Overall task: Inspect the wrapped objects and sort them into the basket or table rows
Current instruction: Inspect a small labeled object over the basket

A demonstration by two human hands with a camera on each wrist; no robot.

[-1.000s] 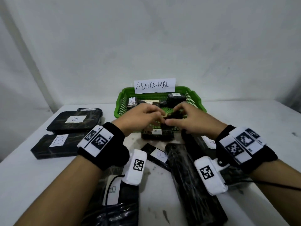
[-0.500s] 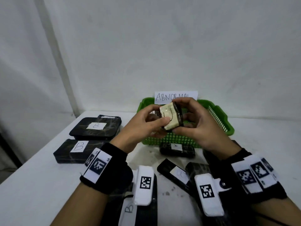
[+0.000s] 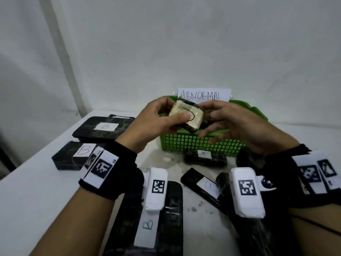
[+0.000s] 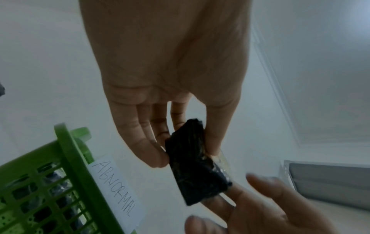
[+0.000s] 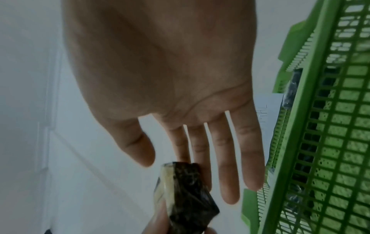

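Wrapped object (image 3: 186, 116), label up, sits pinched in the left hand (image 3: 147, 124) just above the green basket (image 3: 195, 145), long axis pointing toward the right hand (image 3: 238, 126), whose straight fingers (image 5: 230, 158) touch its far end.

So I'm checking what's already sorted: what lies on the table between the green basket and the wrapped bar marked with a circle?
In the head view, one small black wrapped block with a white label sits right in front of the basket, above the circle-marked bar.

Head view down over table (image 3: 33, 200); wrist views close along palms, sharing basket (image 4: 66, 152).
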